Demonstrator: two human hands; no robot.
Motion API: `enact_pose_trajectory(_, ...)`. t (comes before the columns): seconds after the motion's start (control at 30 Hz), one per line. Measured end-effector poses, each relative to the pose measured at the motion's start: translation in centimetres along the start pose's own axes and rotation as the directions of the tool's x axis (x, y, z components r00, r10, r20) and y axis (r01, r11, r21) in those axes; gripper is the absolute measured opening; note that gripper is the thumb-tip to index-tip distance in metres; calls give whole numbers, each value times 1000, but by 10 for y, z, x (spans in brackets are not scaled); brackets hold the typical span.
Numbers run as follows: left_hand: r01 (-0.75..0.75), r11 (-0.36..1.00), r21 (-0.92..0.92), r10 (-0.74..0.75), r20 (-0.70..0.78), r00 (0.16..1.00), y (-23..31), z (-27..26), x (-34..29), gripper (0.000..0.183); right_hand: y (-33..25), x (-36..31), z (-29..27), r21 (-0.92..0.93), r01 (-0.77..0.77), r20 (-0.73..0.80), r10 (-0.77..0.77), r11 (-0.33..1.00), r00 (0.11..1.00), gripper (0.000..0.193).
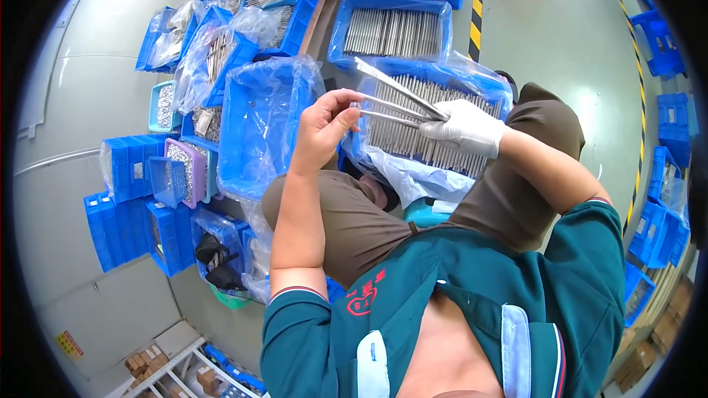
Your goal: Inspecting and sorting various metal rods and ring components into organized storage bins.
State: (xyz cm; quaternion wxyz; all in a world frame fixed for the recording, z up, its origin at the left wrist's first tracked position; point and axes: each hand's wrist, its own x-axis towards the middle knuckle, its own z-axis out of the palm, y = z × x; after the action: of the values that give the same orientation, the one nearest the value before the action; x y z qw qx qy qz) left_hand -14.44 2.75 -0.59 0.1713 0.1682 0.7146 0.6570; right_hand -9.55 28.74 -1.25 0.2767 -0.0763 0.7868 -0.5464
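Dark-green shirt nearest, metal rods fanned out beyond it.
White-gloved, the right hand closes around one end of the rods, which spread in a narrow fan above a blue crate; their long axes slope from upper left to lower right, the top rod steepest, the lowest flattest. Their free ends point left, away from the glove. The bare left hand is curled, thumb and forefinger close together at the lower rods' free ends; whether it pinches them I cannot tell. Packed rods fill the crate below, side by side, lying roughly lengthwise away from the person. Left of it sits a plastic-lined blue bin.
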Motion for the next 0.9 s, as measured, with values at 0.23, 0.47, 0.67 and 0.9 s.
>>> enact_pose_trajectory(0.23, 184, 983, 21, -184, 19, 983, -5, -3, 0, 18, 13, 3, 10, -289, 66, -148, -112, 955, 983, 26)
enact_pose_trajectory(0.47, 81, 925, -371, -158, -181, 971, -1, -37, 4, 10, 23, 3, -7, 219, -99, -107, 125, 971, 986, 25)
enact_pose_trajectory(0.67, 420, 889, -183, -407, 105, 907, -17, 27, 8, 23, 22, 13, 2, -25, -63, -10, 63, 998, 998, 34)
enact_pose_trajectory(0.9, 155, 978, -137, -197, -383, 902, 3, -59, 6, 15, 18, 7, -4, 428, -288, 35, 302, 856, 953, 23)
